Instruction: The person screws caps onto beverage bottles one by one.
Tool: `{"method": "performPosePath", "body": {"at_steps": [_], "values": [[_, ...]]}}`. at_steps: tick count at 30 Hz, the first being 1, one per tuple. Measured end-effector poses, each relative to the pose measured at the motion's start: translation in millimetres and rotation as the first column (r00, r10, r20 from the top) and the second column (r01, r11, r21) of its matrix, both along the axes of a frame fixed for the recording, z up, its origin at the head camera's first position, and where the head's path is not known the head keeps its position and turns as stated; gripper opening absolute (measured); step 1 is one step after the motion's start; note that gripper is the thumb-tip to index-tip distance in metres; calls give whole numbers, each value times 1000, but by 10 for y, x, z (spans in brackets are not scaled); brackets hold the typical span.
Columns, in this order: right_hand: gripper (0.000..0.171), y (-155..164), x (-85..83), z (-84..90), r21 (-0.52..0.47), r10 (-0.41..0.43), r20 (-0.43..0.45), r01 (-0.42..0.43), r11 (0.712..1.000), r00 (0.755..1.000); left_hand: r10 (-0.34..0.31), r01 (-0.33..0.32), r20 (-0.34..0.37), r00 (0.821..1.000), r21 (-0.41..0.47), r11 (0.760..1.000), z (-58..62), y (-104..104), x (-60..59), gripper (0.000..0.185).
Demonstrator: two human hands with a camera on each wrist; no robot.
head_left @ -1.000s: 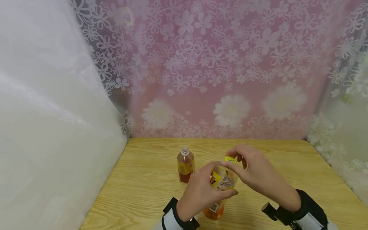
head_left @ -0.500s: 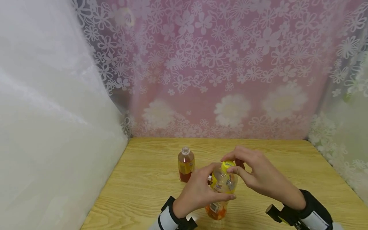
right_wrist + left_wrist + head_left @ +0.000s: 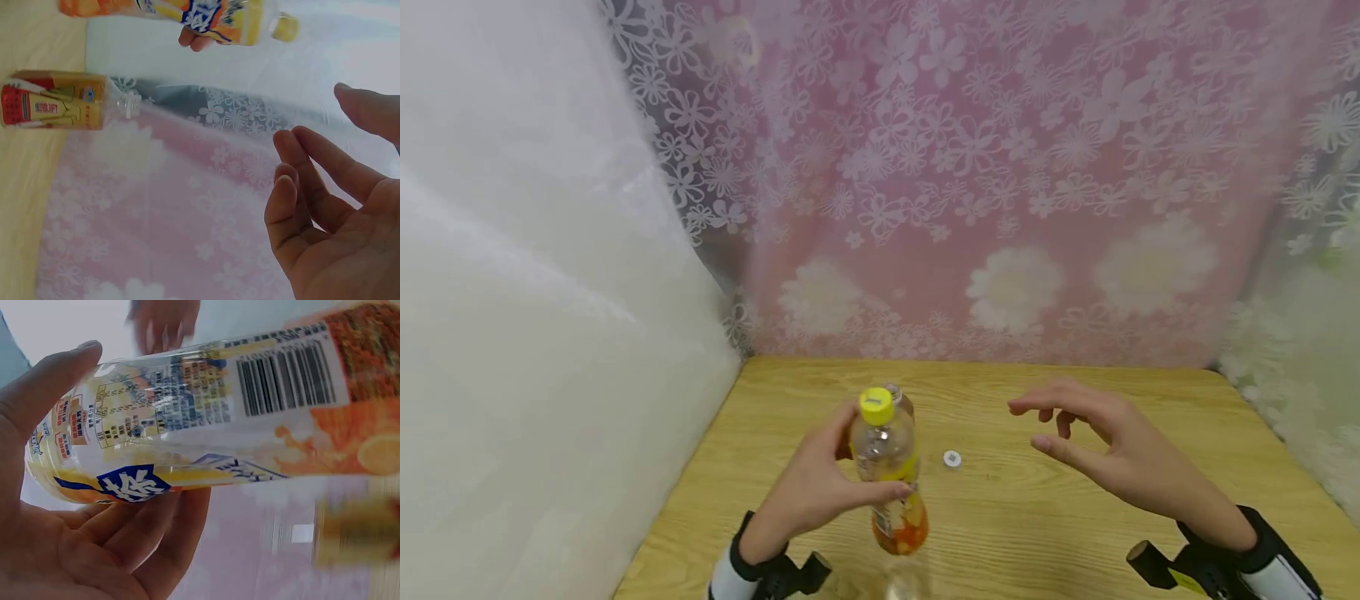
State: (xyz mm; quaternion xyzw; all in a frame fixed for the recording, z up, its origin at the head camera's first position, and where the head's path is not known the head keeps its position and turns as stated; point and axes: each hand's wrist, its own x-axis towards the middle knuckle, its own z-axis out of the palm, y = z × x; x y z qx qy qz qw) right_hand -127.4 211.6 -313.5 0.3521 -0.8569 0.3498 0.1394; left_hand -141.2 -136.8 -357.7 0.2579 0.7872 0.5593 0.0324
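Bottle [image 3: 889, 467] with a yellow cap [image 3: 876, 405] is gripped round its middle by the left hand [image 3: 820, 487], lifted above the wooden table [image 3: 1075, 525]; right hand [image 3: 1105, 450] hovers apart, fingers loose, holding nothing; behind stands an uncapped bottle [image 3: 62, 100], a small white cap [image 3: 952, 458] nearby

1. Held bottle [image 3: 889, 467]: clear, glossy plastic; its wrap label [image 3: 206, 419] is a smooth printed film with a sheen.
2. Cap [image 3: 877, 405] of the held bottle: yellow plastic, smooth, matt to semi-gloss.
3. Second bottle [image 3: 59, 100]: clear plastic with a glossy printed label; open neck is ridged plastic.
4. Small loose cap [image 3: 952, 458] on the table: pale plastic, smooth.
5. Table [image 3: 1075, 533]: light wood-grain surface, smooth, low sheen.
6. Backdrop [image 3: 1000, 208]: pink cloth behind sheer white lace with a flower pattern, matt.
7. Side drape [image 3: 512, 292]: white cloth, soft and matt.
8. Wrist straps [image 3: 1262, 542]: black, matt fabric.
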Motion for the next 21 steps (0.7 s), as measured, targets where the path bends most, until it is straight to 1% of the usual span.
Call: {"method": "performPosePath", "body": {"at_steps": [2, 3, 5, 7, 8, 11, 14, 16, 18, 20, 21], "values": [[47, 59, 6, -35, -17, -8, 34, 8, 1000, 999, 100, -101, -21, 995, -33, 994, 19, -271, -146, 73], [46, 82, 7, -52, -24, -14, 45, 15, 1000, 999, 149, -150, -20, 989, -42, 988, 24, -401, -243, 72], [44, 115, 2, -83, -29, -32, 56, 34, 999, 998, 238, -240, -36, 971, -58, 969, -4, -642, -483, 71], [43, 139, -15, -119, -32, -49, 52, 50, 998, 997, 323, -325, -37, 946, -73, 943, -55, -832, -769, 74], [42, 146, -27, -139, -33, -55, 47, 57, 998, 997, 365, -367, -37, 930, -87, 926, -89, -905, -921, 76], [41, 158, -65, -215, -32, -64, 38, 65, 997, 997, 470, -472, -48, 882, -117, 874, -202, -1058, -1368, 79], [39, 155, -88, -297, -26, -61, 40, 62, 998, 997, 544, -547, -58, 837, -115, 829, -319, -1138, -1753, 80], [38, 150, -86, -342, -22, -60, 51, 61, 998, 997, 580, -584, -67, 812, -109, 804, -392, -1174, -1957, 80], [36, 146, -79, -376, -18, -60, 64, 61, 998, 996, 608, -614, -86, 789, -104, 782, -462, -1205, -2123, 81], [35, 141, -72, -399, -16, -60, 83, 62, 998, 995, 629, -639, -108, 770, -111, 762, -522, -1237, -2244, 82], [34, 139, -70, -409, -17, -57, 92, 59, 998, 994, 639, -649, -119, 760, -119, 751, -553, -1255, -2287, 82]]}}
